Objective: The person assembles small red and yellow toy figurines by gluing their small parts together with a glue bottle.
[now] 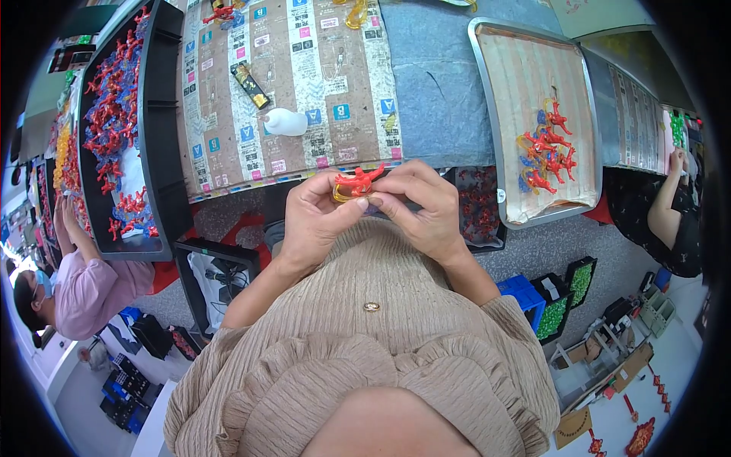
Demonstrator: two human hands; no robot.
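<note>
A small red plastic figure with a clear yellow piece under it is held at the table's near edge, in front of my chest. My left hand pinches it between thumb and fingers from the left. From the right, the thumb and fingertips of my right hand press on its lower part. A bit of blue shows under the fingertips, but where the pieces join is hidden. Beyond my hands, a white squeeze bottle lies on its side on the printed paper covering. Farther off is a black-and-gold lighter.
A metal-rimmed tray on the right bears several red, yellow and blue figures. On the left stands a black crate heaped with red and blue figures. Co-workers sit at both sides. Blue and black crates stand at lower right.
</note>
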